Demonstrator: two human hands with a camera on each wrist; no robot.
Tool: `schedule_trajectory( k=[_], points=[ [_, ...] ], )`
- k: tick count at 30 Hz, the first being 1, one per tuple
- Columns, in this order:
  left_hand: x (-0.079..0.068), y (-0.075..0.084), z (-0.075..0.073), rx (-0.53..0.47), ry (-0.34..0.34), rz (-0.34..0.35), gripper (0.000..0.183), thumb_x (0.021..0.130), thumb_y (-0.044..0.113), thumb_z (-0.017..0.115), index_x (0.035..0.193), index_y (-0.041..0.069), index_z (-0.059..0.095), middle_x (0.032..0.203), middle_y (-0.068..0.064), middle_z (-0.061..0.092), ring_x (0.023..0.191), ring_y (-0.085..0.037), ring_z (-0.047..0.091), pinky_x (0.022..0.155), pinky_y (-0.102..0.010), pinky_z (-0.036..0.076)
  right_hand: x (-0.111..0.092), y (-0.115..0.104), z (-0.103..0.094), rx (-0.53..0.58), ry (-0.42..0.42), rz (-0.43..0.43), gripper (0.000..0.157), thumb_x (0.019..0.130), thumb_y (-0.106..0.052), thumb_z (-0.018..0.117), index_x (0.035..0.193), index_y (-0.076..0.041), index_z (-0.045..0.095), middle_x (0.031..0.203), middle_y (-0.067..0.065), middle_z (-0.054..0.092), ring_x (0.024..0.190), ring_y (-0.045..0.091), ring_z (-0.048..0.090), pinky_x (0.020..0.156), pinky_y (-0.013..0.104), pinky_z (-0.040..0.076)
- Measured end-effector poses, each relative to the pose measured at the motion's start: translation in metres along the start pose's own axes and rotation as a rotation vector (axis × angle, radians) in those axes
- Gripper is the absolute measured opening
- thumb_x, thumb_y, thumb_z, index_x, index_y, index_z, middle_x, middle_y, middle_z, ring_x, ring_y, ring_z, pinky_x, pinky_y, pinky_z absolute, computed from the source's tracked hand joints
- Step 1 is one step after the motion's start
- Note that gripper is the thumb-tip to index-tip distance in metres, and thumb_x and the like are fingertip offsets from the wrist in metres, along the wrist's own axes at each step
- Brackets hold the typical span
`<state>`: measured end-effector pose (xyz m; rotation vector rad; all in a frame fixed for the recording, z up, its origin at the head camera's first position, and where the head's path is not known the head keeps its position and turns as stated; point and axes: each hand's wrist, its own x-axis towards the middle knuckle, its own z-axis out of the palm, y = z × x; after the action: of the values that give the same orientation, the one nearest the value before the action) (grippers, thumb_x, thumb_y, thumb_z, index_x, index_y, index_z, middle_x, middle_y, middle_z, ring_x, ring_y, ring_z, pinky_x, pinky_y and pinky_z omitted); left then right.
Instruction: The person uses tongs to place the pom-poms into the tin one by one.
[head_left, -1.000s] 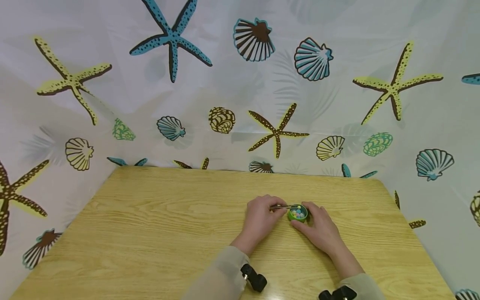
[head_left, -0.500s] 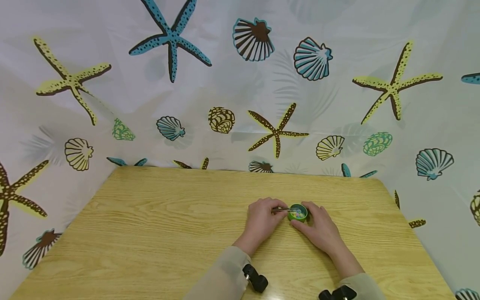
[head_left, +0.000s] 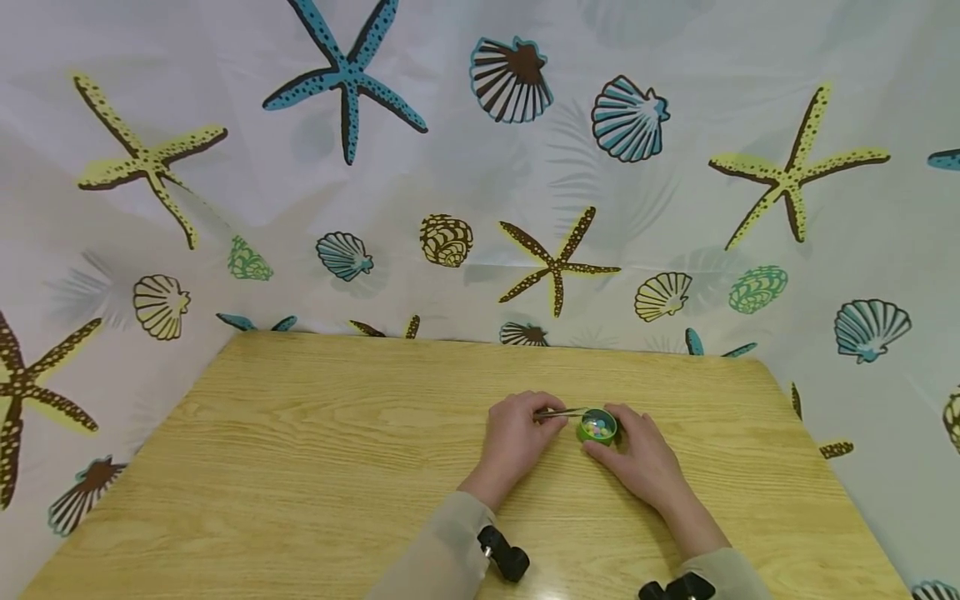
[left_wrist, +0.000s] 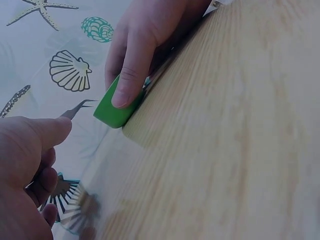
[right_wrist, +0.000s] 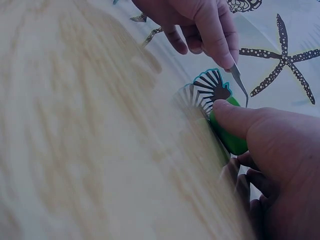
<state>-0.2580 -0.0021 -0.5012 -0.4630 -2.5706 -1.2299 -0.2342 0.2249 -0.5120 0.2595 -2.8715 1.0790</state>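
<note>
My left hand (head_left: 516,437) pinches a pair of bent-tip metal tweezers (head_left: 555,413) between thumb and fingers. The tips sit at the left rim of a small round green container (head_left: 587,437). In the left wrist view the tweezers (left_wrist: 76,108) have slightly parted tips, with nothing visible between them. Small pastel pieces (head_left: 597,428) in yellow, pink and blue lie inside the container; their kind is too small to make out. My right hand (head_left: 641,458) grips the container from the right, thumb on its near side; the thumb on the green wall (right_wrist: 232,140) shows in the right wrist view.
The container stands on a light wooden table (head_left: 337,450), right of its middle. A white curtain (head_left: 420,292) printed with starfish and shells hangs behind and beside the table. Black camera mounts sit on the left wrist (head_left: 504,554) and right wrist (head_left: 678,587).
Half a second ago the tweezer tips reached down into the container; now my left hand has drawn back left and they are at the rim. The right hand and container stay put.
</note>
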Motion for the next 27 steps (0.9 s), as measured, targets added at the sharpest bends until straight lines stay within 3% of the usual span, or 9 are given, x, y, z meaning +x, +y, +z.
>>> schedule_trajectory(
  k=[8,15,22,27],
  points=[
    [0.002,-0.012,-0.012,-0.002,0.046,-0.045,0.005,0.101,0.022,0.086,0.105,0.023,0.084,0.098,0.008,0.078,0.091,-0.018,0.067,0.098,-0.050,0.050,-0.001,0.000,-0.001,0.005,-0.006,0.016,0.074,0.103,-0.045,0.080,0.159,-0.004,0.053,0.163,0.024,0.053,0.157,0.062,0.027,0.124,0.075,0.027],
    [0.001,-0.018,-0.019,0.009,0.079,-0.049,0.005,0.101,0.022,0.085,0.106,0.022,0.084,0.100,0.004,0.079,0.096,-0.023,0.068,0.105,-0.056,0.048,-0.002,0.001,0.000,0.004,-0.012,0.021,0.076,0.103,-0.048,0.079,0.160,-0.005,0.053,0.164,0.024,0.052,0.157,0.062,0.027,0.122,0.076,0.029],
    [0.000,-0.027,-0.018,0.079,0.089,-0.058,0.006,0.098,0.025,0.088,0.103,0.024,0.086,0.089,0.007,0.073,0.085,-0.019,0.063,0.091,-0.051,0.049,-0.001,0.001,0.000,0.008,-0.017,0.014,0.077,0.103,-0.048,0.079,0.161,-0.004,0.052,0.164,0.025,0.051,0.157,0.063,0.025,0.122,0.077,0.028],
    [0.000,-0.027,-0.017,0.120,0.083,-0.076,0.005,0.098,0.026,0.089,0.103,0.025,0.087,0.089,0.008,0.072,0.084,-0.019,0.064,0.097,-0.056,0.048,-0.001,0.001,0.000,0.007,-0.017,0.014,0.077,0.103,-0.048,0.079,0.160,-0.004,0.052,0.164,0.025,0.051,0.157,0.062,0.026,0.123,0.076,0.028]
  ],
)
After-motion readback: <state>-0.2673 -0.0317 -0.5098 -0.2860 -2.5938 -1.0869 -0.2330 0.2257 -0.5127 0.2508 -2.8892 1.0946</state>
